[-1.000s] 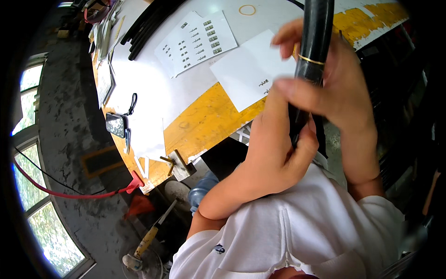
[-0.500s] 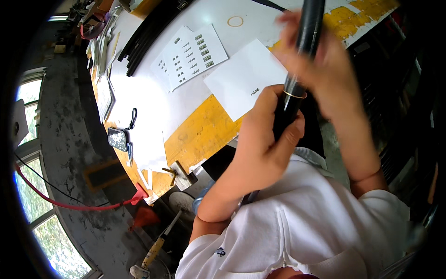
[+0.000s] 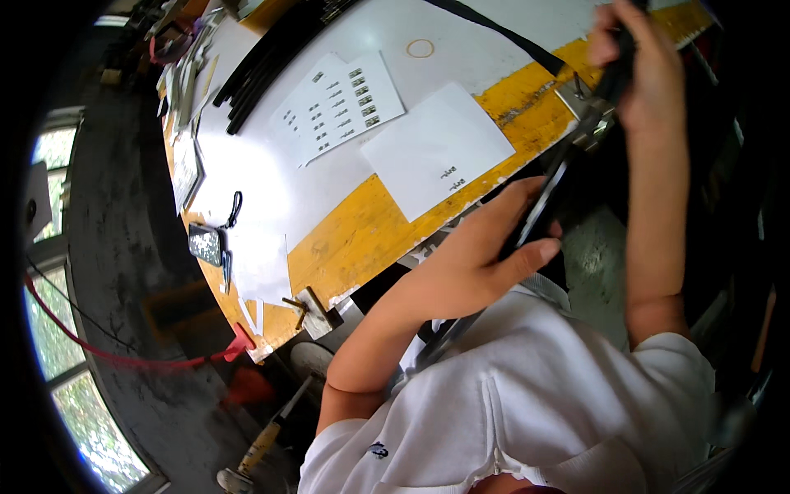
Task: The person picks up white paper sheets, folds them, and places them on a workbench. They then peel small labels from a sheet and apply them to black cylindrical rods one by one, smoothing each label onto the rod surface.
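Observation:
A long, glossy black rod (image 3: 543,206) slants from my lap up to the right, past the table's front edge. My left hand (image 3: 485,247) is wrapped round its lower part, thumb laid along it. Higher up, my right hand (image 3: 640,70) grips the dark upper part, its fingers curled over. Between the hands, a silvery metal fitting (image 3: 594,128) shows against the rod; whether it belongs to the rod or to the table edge I cannot tell. Close by on the table lies a white sheet (image 3: 436,152) bearing two small stickers.
Sheets of small stickers (image 3: 341,107) and a bundle of black rods (image 3: 271,62) lie farther back. A black strip (image 3: 502,33) crosses the far right. A phone (image 3: 206,243) rests at the left, and a metal clamp (image 3: 313,313) sits at the front edge.
The rod has tilted over to the right. My right hand has moved right and up along it. A second sticker, the black strip and the silvery fitting now show.

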